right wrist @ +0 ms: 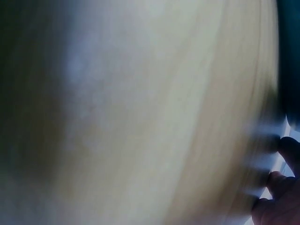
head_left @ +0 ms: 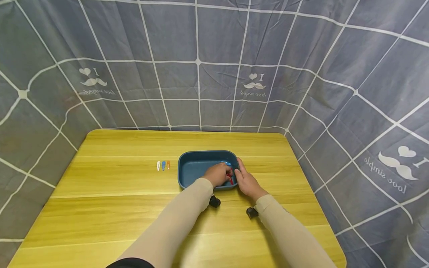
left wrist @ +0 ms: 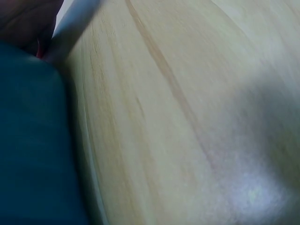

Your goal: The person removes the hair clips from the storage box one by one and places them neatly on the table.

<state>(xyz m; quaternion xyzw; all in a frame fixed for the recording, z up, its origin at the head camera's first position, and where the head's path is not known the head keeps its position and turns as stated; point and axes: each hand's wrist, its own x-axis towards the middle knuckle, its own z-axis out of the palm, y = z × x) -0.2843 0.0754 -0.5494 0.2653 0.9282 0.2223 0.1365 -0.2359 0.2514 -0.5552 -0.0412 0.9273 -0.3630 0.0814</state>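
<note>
A dark blue tray (head_left: 197, 154) sits on the table, and my left hand (head_left: 217, 175) reaches down into its right part. My left fingers are curled and pinch a small red hair clip (head_left: 229, 174); another red piece (head_left: 231, 182) shows just below the fingertips. Behind them, a bright blue clip (head_left: 226, 163) lies by the tray's far right corner. My right hand (head_left: 248, 183) holds the tray's right end, thumb at the rim and fingers along the outer wall. In the right wrist view, its fingers (right wrist: 280, 187) show only at the lower right edge.
Left of the tray, a white hair clip (head_left: 158, 166), a blue hair clip (head_left: 163, 165) and an orange hair clip (head_left: 168, 165) lie side by side on the wooden table (head_left: 117, 208). A grey curtain (head_left: 214, 82) with white lines hangs behind and beside the table.
</note>
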